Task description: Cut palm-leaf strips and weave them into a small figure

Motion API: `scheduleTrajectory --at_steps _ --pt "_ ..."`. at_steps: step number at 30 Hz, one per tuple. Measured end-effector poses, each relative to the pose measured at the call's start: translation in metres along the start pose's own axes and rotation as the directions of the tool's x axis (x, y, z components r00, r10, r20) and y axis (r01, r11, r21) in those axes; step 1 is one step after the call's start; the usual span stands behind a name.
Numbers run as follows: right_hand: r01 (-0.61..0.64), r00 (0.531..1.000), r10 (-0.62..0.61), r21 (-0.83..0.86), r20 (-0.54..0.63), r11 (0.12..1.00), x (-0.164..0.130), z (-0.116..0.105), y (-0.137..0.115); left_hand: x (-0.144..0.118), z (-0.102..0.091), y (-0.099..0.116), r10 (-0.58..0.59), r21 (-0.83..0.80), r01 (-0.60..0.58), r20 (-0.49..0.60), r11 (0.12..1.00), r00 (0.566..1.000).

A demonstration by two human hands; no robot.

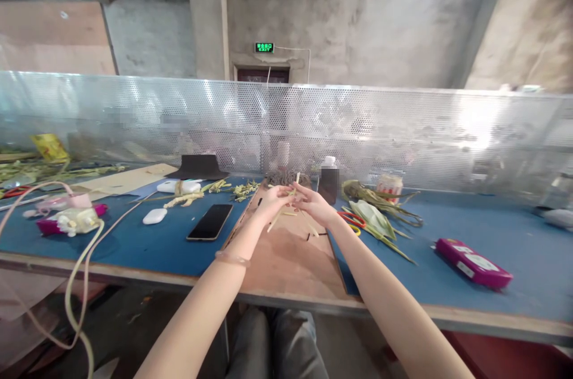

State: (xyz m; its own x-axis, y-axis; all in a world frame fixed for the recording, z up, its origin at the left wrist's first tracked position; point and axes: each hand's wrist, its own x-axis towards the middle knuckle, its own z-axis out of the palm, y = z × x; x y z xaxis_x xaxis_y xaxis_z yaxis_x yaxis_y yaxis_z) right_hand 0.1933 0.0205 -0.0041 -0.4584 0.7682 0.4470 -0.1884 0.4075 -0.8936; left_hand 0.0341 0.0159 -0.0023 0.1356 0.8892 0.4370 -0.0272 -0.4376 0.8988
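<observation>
Pointing steeply upward lengthwise, pale strip (298, 178) amid fingers (305, 193)

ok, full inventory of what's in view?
Table: 1, blue, foreground
Board: 1, brown, mid-table
Strips: several, yellowish, on and above board
Plant bunches: several, green-tan, both sides
Phone: 1, black, left of board
Case: 1, white, left of phone
Dark panel: 1, black, back left
Yellow packet: 1, yellow, far left
Purple packets: 2, purple, left and right
Bottle: 1, white-capped, back centre
Handle loops: 2, red and yellow, right of board
Cables: several, pale, left edge
Perforated screen: 1, silver, behind table
Exit sign: 1, green, rear wall
Legs: 2, grey-clad, below table
Left hand: 1, bare, above board
Right hand: 1, bare, above board
</observation>
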Motion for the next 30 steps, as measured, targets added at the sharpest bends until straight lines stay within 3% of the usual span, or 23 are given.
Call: scheduleTrajectory --at_steps 7,14,18,24,30 --pt "-0.022 0.998 0.018 0.075 0.053 0.997 0.000 -0.001 0.000 -0.002 -0.004 0.003 -0.006 0.025 0.007 -0.004 1.000 1.000" --pt "0.002 0.995 -0.007 0.044 0.103 0.999 -0.002 -0.006 -0.001 0.001 -0.011 -0.005 0.013 -0.006 -0.013 0.034 1.000 0.999" --pt "0.023 0.999 -0.024 0.039 0.036 0.999 -0.002 0.000 -0.003 0.006 -0.017 -0.010 0.035 -0.012 -0.034 0.020 0.999 0.999" --pt "0.034 0.985 -0.038 -0.029 -0.169 0.999 0.002 0.007 -0.004 0.009 -0.017 -0.012 0.037 -0.040 -0.037 0.014 0.999 0.999" --pt "0.067 0.990 -0.084 -0.147 -0.117 0.987 0.001 0.008 0.001 0.002 -0.010 -0.006 0.045 0.067 -0.047 0.044 0.997 0.998"
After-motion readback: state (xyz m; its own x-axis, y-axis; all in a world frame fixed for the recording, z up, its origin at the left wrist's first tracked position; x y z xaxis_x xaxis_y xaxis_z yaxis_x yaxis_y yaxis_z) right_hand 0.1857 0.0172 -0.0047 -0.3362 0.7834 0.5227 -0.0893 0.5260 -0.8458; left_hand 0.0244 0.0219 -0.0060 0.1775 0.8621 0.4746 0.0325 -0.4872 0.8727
